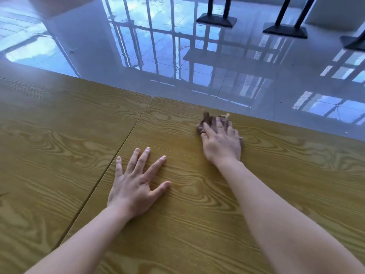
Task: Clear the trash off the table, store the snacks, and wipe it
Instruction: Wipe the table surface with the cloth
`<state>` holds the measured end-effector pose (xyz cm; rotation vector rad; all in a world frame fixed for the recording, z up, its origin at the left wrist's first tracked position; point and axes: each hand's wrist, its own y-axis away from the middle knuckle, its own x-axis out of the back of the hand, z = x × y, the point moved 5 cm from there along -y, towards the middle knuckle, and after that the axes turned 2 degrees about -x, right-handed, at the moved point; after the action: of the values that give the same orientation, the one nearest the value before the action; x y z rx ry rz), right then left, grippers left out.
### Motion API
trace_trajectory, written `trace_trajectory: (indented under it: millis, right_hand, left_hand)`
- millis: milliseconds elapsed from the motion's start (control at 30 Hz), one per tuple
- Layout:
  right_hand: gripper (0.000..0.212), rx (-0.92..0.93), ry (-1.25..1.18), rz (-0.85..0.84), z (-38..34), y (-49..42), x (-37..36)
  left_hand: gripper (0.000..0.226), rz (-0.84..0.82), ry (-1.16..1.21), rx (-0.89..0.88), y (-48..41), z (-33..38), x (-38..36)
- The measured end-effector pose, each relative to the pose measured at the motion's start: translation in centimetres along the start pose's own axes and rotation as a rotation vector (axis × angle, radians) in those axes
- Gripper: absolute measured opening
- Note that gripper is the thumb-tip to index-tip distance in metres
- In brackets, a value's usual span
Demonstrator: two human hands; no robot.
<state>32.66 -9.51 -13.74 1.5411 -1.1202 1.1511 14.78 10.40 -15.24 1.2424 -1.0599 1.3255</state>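
A brown cloth [207,122] lies bunched on the wooden table [177,224], close to its far edge. My right hand [222,142] presses flat on the cloth with fingers stretched over it, hiding most of it. My left hand [136,181] rests palm down on the bare tabletop, fingers spread, nearer to me and left of the right hand. No trash or snacks show in this view.
A seam [110,167] runs between two table sections just left of my left hand. Beyond the far edge lies a glossy tiled floor [217,66]. Black table bases [217,19] stand on it at the top right.
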Motion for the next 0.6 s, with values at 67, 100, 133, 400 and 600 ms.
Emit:
trace_trajectory:
  millis: [67, 100, 133, 400, 600]
  right_hand:
    - [0.05, 0.21, 0.02, -0.02, -3.3, 1.7, -0.7]
    - [0.05, 0.322, 0.025, -0.023, -4.0, 3.0, -1.1]
    - [0.05, 0.417, 0.026, -0.03, -4.0, 4.1, -1.4]
    - [0.05, 0.142, 0.016, 0.022, -2.3, -2.1, -0.2]
    - [0.05, 0.35, 0.029, -0.046, -10.1, -1.2, -1.4]
  left_hand:
    - [0.071, -0.001, -0.011, -0.007, 0.1, -0.1, 0.0]
    - [0.071, -0.002, -0.017, -0.009, 0.1, -0.1, -0.1]
    - [0.071, 0.001, -0.02, -0.008, 0.1, 0.0, -0.1]
    - [0.074, 0.0, -0.012, -0.004, 0.1, 0.2, 0.1]
    - [0.077, 0.017, 0.008, 0.002, 0.2, 0.3, 0.8]
